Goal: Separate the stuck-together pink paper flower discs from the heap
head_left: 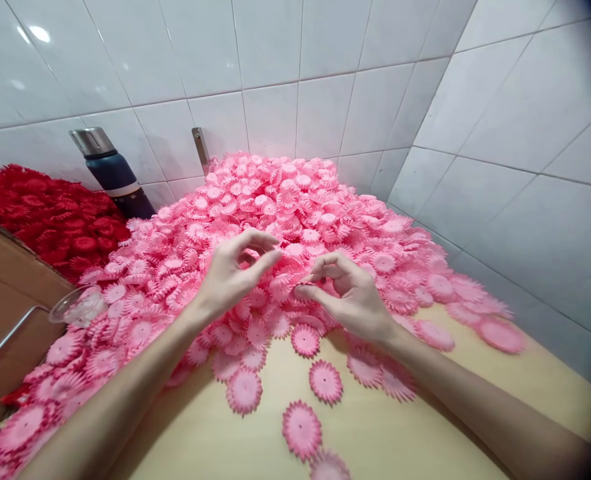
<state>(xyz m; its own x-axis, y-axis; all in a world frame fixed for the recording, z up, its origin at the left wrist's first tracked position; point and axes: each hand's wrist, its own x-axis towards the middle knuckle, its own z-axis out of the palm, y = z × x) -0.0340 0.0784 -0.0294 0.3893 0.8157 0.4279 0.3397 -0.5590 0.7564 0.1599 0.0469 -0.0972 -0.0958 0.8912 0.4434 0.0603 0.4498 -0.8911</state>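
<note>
Walls of pale tile (325,40) meet in a corner behind a pale yellow table (215,433). A large heap of pink flowers (275,193) covers much of the tabletop, highest near the back wall and thinning toward the front. At the far left is a brown cardboard box (15,280), with a heap of red flowers (40,213) beyond it. A dark blue bottle (118,173) with a silver top stands between the red and pink heaps, its base hidden.

Both bare hands are over the front of the pink heap, near each other but apart. The left hand (238,263) has its fingers curved and its thumb a little away from them, with nothing seen in the gap. The right hand (353,293) has thumb and fingers nearly together; a thin dark edge shows at the tips, but whether they grip it, I cannot tell.

A clear plastic cup (83,307) lies at the heap's left side, near the box. A narrow metal bracket (200,148) is against the back wall. Single flowers (301,429) with dark centre dots lie flat on the table between the forearms.
</note>
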